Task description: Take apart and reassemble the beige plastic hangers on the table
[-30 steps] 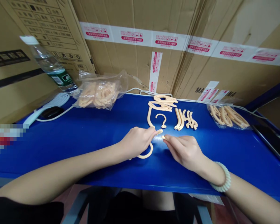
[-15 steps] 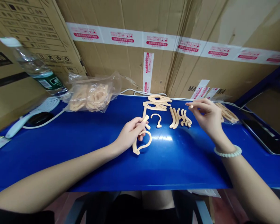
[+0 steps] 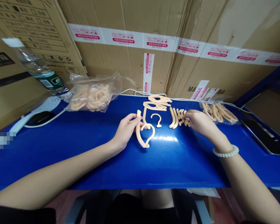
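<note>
Left of the lone hook [image 3: 160, 119]: a bag [image 3: 116, 84], and the left hand [image 3: 126, 129] gripping a bent piece [image 3: 138, 130]. Right of it: the right hand [image 3: 199, 122], now down at wavy pieces [image 3: 178, 113], grip hidden.

A cramped, makeshift work corner; whether it is in a home, storeroom or workshop cannot be told. A glossy blue tabletop [image 3: 102, 169] backs onto large cardboard boxes [image 3: 121, 59] sealed with printed white tape [image 3: 172, 44]. On it are 2 clear plastic bags [image 3: 114, 85] of beige parts [image 3: 96, 97], loose curved pieces [image 3: 174, 118] in rows, and a drinks bottle [image 3: 49, 81].
</note>
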A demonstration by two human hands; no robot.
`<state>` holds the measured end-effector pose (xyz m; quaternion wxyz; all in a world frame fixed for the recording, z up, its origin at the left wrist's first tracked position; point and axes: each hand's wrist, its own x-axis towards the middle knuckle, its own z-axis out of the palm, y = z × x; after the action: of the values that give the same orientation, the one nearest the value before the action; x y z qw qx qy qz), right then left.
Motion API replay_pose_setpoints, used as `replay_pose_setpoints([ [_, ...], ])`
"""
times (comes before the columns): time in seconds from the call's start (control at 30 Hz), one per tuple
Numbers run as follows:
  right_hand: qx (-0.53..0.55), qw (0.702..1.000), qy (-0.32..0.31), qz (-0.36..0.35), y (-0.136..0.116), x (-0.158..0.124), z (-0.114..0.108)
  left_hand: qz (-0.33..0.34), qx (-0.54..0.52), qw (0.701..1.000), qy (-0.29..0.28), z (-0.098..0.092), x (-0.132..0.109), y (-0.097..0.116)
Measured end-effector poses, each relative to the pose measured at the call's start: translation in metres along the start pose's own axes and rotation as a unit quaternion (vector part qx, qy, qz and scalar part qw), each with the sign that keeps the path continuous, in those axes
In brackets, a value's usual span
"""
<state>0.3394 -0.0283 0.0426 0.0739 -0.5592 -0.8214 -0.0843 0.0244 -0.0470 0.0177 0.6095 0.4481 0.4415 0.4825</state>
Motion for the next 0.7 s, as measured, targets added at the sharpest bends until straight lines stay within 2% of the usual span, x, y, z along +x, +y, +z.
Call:
replay_pose_setpoints([
  [0.07, 0.012, 0.997, 0.067, -0.031, -0.014, -0.001, -0.003, -0.004, -0.004, 1.0, 0.003, 0.001, 0.0, 0.0],
  [0.17, 0.09, 0.967, 0.182, -0.151, -0.05, -0.004, -0.005, -0.007, -0.007, 1.0, 0.002, 0.003, 0.0, -0.002],
  [0.27, 0.12, 0.929, 0.18, -0.301, -0.089, -0.011, -0.003, -0.006, -0.018, 1.0, -0.01, 0.004, 0.0, -0.004],
  [0.33, 0.083, 0.919, 0.163, -0.35, -0.106, -0.015, 0.001, -0.002, -0.027, 0.999, -0.026, 0.003, 0.0, -0.005],
  [0.47, 0.019, 0.919, 0.151, -0.365, -0.112, -0.017, 0.009, 0.011, -0.028, 0.998, -0.052, 0.002, -0.001, -0.008],
  [0.57, 0.041, 0.931, 0.136, -0.337, -0.106, -0.015, 0.008, 0.041, -0.019, 0.999, -0.025, 0.001, 0.0, -0.012],
  [0.63, 0.064, 0.94, 0.132, -0.308, -0.102, -0.015, 0.006, 0.102, 0.019, 0.994, 0.015, 0.0, 0.0, -0.013],
  [0.7, 0.077, 0.946, 0.136, -0.285, -0.1, -0.015, 0.004, 0.213, 0.124, 0.968, 0.042, -0.002, -0.002, -0.014],
])
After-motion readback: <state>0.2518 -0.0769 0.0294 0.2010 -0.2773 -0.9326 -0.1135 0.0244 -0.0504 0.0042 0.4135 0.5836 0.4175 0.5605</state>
